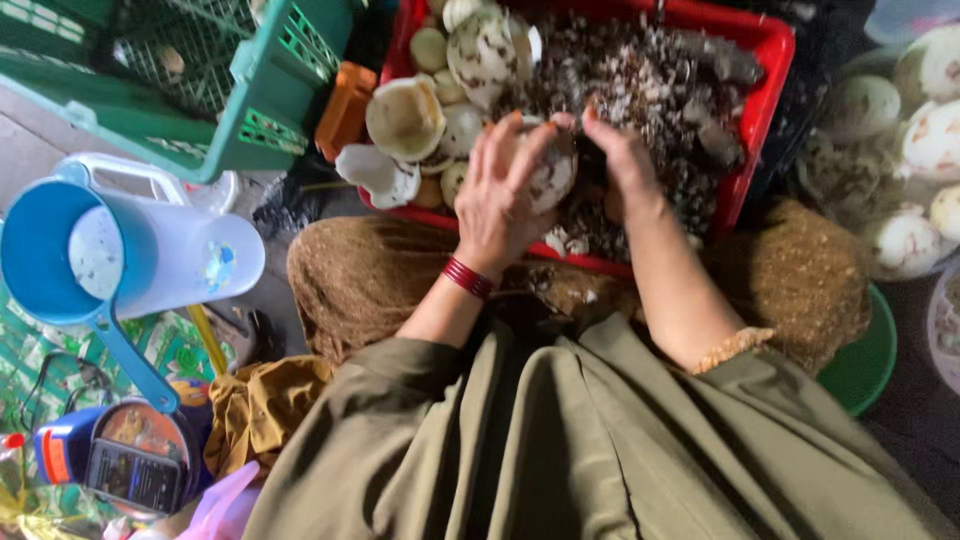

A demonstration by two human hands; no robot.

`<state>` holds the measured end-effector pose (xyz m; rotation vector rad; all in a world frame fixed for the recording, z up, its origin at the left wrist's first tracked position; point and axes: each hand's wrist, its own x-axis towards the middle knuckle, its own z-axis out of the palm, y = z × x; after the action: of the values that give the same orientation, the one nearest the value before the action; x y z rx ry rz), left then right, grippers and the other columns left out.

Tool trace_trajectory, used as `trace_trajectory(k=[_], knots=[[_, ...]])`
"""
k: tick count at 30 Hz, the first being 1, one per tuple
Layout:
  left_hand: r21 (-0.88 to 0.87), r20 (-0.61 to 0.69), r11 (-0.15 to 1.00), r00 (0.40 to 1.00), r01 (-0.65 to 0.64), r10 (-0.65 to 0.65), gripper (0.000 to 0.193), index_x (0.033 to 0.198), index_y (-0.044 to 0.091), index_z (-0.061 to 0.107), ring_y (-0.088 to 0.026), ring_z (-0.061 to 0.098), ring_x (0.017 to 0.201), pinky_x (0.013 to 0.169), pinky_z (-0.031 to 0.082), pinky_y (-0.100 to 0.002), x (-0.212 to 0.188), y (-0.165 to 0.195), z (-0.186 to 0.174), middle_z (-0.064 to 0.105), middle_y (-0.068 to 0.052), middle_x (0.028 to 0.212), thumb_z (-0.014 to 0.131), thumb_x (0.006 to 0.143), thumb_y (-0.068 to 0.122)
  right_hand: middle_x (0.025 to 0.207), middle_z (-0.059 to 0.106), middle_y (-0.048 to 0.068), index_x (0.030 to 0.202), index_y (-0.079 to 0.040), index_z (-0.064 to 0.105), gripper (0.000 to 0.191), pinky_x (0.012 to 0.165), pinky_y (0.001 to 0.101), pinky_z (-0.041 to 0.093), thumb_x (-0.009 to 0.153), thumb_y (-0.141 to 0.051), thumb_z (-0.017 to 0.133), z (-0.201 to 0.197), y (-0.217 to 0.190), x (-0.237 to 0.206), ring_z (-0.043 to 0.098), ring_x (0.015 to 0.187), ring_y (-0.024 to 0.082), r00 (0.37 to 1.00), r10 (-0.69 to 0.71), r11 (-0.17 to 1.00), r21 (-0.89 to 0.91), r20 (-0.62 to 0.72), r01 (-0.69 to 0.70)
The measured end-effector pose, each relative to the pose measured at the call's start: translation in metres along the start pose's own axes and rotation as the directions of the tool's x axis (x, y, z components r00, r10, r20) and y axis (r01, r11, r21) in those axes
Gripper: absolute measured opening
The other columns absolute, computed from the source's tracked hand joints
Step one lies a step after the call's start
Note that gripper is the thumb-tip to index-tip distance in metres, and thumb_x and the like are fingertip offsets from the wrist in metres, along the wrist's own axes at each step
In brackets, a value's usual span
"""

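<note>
My left hand [498, 195] wraps around a pale round shell-like object [553, 175] above the near rim of a red plastic crate [765, 90]. My right hand [622, 160] presses its fingers against the same object from the right side. The crate rests on my lap and holds several pale round pieces [405, 118] at its left and a heap of dark mottled peelings [650, 85] across the rest. Red bangles [468, 277] circle my left wrist.
A green plastic crate [250, 110] stands at the upper left. A blue and white jug [120, 255] sits at the left. More pale round pieces [905, 150] are piled at the right, above a green bowl rim [865, 370]. Bottles and bags lie at the lower left.
</note>
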<state>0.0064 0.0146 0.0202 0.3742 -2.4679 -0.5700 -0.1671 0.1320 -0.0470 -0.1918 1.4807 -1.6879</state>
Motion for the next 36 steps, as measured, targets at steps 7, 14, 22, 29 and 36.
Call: trace_trajectory(k=[7, 14, 22, 29, 36], knots=[[-0.328, 0.253, 0.878, 0.927, 0.350, -0.275, 0.099, 0.139, 0.019, 0.051, -0.030, 0.069, 0.115, 0.093, 0.057, -0.043, 0.015, -0.024, 0.005, 0.065, -0.007, 0.130, 0.098, 0.055, 0.042, 0.121, 0.072, 0.017, 0.119, -0.009, 0.072, 0.037, 0.096, 0.0375, 0.059, 0.108, -0.035, 0.048, 0.069, -0.023, -0.049, 0.071, 0.109, 0.028, 0.522, -0.843, 0.203, -0.824, 0.128, 0.528], [-0.254, 0.122, 0.933, 0.965, 0.255, -0.231, 0.094, 0.134, 0.013, 0.054, -0.038, 0.067, 0.108, 0.085, 0.057, -0.046, 0.007, -0.016, 0.017, 0.063, -0.013, 0.124, 0.092, 0.051, 0.033, 0.109, 0.078, 0.008, 0.115, -0.005, 0.076, 0.033, 0.094, 0.0366, 0.056, 0.104, -0.031, 0.059, 0.055, -0.019, -0.012, 0.073, 0.099, 0.022, 0.934, -0.357, 0.867, -0.377, -0.017, 0.325], [-0.159, 0.151, 0.929, 0.938, 0.335, -0.313, 0.063, 0.137, 0.012, 0.052, -0.039, 0.064, 0.113, 0.088, 0.056, -0.048, 0.004, -0.006, 0.022, 0.058, -0.015, 0.131, 0.083, 0.083, 0.026, 0.110, 0.078, 0.012, 0.120, -0.008, 0.076, 0.033, 0.093, 0.0394, 0.055, 0.105, -0.032, 0.058, 0.071, -0.005, -0.048, 0.069, 0.097, 0.023, 0.763, -0.646, 0.562, -0.694, -0.027, 0.451], [-0.007, 0.118, 0.974, 0.967, 0.228, -0.226, 0.095, 0.140, 0.015, 0.049, -0.044, 0.062, 0.114, 0.086, 0.056, -0.050, 0.018, 0.017, 0.008, 0.051, -0.017, 0.136, 0.088, 0.054, 0.019, 0.093, 0.074, 0.014, 0.132, -0.017, 0.075, 0.042, 0.082, 0.0412, 0.053, 0.106, -0.038, 0.050, -0.019, 0.031, 0.044, 0.062, 0.080, 0.024, 0.997, -0.044, 0.876, -0.483, -0.067, 0.006], [-0.145, 0.278, 0.912, 0.901, 0.383, -0.334, 0.069, 0.151, 0.023, 0.051, -0.037, 0.071, 0.110, 0.089, 0.058, -0.048, 0.015, -0.013, 0.017, 0.059, -0.016, 0.138, 0.082, 0.091, 0.036, 0.103, 0.072, 0.013, 0.116, -0.004, 0.065, 0.042, 0.095, 0.0354, 0.055, 0.108, -0.044, 0.053, 0.059, 0.008, -0.050, 0.070, 0.094, 0.026, 0.590, -0.804, 0.344, -0.753, 0.073, 0.561]])
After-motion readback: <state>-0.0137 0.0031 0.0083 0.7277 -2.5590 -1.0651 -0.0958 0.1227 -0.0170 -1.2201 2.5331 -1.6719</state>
